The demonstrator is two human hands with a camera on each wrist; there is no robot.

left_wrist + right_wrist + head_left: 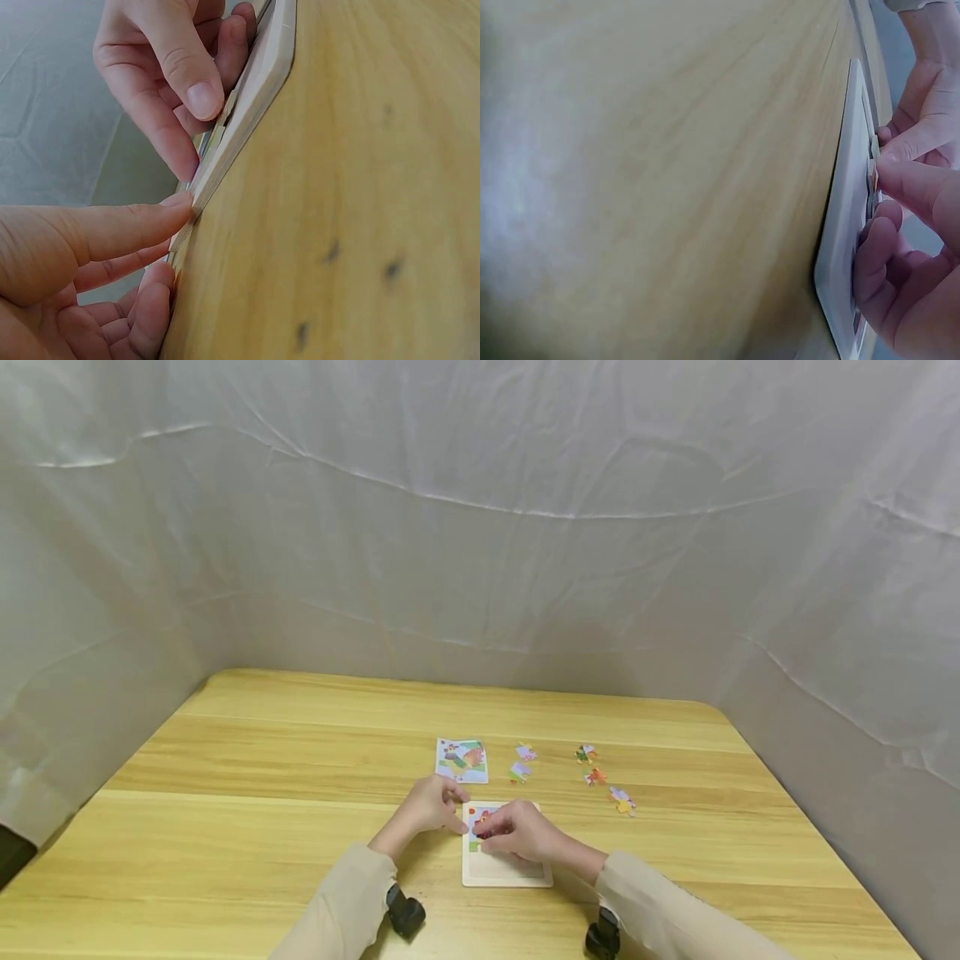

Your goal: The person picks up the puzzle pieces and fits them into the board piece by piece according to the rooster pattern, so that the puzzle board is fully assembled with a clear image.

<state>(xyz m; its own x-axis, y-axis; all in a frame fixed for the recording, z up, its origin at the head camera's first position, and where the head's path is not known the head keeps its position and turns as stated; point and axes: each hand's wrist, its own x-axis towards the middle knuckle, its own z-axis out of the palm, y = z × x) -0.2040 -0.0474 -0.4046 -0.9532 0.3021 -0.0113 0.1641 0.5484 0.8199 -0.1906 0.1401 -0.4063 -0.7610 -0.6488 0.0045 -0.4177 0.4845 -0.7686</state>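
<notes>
A shallow pale wooden puzzle tray lies on the table, with colourful picture pieces in its upper left part. At its left edge my left hand holds the rim near the top corner, the thumb laid straight against it. My right hand reaches over the tray and pinches a puzzle piece with red on it. Fingers hide most of that piece. From the right wrist view, the tray is seen nearly edge-on, with the right fingertips low over its pieces.
A printed picture card lies beyond the tray. Several loose puzzle pieces are spread to its right, among them a purple and green piece, an orange piece and a yellow and lilac piece. Grey sheeting surrounds the table.
</notes>
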